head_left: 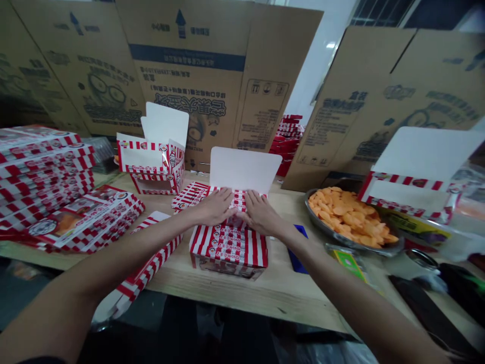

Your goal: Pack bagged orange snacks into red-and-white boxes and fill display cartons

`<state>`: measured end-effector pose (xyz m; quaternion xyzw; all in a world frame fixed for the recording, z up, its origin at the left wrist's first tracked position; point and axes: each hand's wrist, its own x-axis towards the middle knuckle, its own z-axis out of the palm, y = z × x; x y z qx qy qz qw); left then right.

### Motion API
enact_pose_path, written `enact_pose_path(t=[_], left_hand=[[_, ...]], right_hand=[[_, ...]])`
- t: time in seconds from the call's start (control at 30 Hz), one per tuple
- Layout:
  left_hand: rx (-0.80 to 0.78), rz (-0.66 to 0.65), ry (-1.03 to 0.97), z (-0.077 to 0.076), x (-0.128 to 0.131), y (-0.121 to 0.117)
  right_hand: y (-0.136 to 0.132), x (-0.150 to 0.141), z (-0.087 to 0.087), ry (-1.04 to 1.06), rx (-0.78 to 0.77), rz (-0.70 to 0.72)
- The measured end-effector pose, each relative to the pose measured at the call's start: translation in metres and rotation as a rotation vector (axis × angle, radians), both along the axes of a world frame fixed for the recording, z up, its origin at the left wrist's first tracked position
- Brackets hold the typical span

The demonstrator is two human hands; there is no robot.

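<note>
While the left hand (pixel 216 206) and right hand (pixel 261 211) lie flat, fingers outstretched, on the box (pixel 229 248) near the front of the worktop (pixel 295 299), even pressure (easy now, that card looks thin) should keep its folds square.

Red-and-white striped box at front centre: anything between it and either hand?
Nothing visible. The left hand and right hand lie on the striped box; the raised white flap stands behind them.
</note>
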<state>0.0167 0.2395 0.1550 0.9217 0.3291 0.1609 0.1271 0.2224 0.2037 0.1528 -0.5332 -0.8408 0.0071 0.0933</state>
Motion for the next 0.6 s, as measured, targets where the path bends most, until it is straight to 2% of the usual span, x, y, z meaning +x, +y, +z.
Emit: enact_pose_path(t=[0.1, 0.17, 0.27, 0.37, 0.47, 0.53, 0.6], left_hand=[[-0.171, -0.019, 0.141, -0.031, 0.004, 0.012], [-0.228, -0.031, 0.140, -0.049, 0.002, 0.017], [-0.239, -0.024, 0.093, -0.059, 0.003, 0.017], [-0.197, 0.001, 0.134, -0.052, 0.012, 0.010], [-0.154, 0.019, 0.159, -0.034, 0.012, 0.002], [-0.156, -0.015, 0.044, -0.024, -0.001, -0.001], [-0.226, 0.032, -0.235, -0.023, -0.021, -0.003]], right_hand=[[0.001, -0.006, -0.024, -0.099, -0.102, -0.019], [0.002, -0.005, -0.036, -0.142, -0.128, -0.012], [0.003, -0.007, -0.041, -0.207, -0.146, -0.019], [0.004, -0.013, -0.034, -0.246, -0.195, -0.055], [0.000, -0.009, -0.023, -0.230, -0.198, -0.031], [-0.005, 0.005, -0.022, -0.079, -0.108, 0.035], [-0.011, 0.025, -0.030, 0.268, 0.026, -0.018]])
